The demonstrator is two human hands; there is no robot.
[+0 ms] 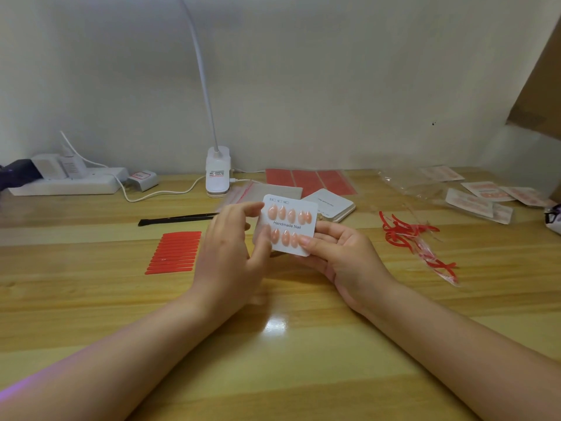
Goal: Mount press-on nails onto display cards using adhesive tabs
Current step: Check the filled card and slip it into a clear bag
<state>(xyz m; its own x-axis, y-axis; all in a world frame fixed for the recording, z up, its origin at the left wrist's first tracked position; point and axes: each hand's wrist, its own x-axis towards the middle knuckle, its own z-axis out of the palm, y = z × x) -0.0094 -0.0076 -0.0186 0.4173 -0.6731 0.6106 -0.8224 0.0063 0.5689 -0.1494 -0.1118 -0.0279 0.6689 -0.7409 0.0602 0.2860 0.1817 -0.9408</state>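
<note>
Card (287, 225) in both my hands, lifted above the wooden table (288, 344); one head view is all I have. My left hand (229, 256) covers the card's lower left corner, thumb pressed on its face, index finger raised and free. My right hand (337, 253) cradles the card from beneath, thumb pinching its lower right edge, so the last nail in the bottom row is partly hidden. The pink nails (290, 214) sit in two rows, their long axes running top to bottom of the card, tips toward me; the "Handmade Nail" line runs across between the rows, and the card tilts slightly clockwise. Small print at the top I cannot read.

Left of my hands lies a red strip sheet (174, 253), beyond it a black tool (177, 219). Behind the card: a stack of blank cards (332, 205), red adhesive sheets (309, 179), the lamp base (217, 171). Right: red peeled backings (409, 238) (a tangle) and bagged finished cards (473, 196), blurred.
</note>
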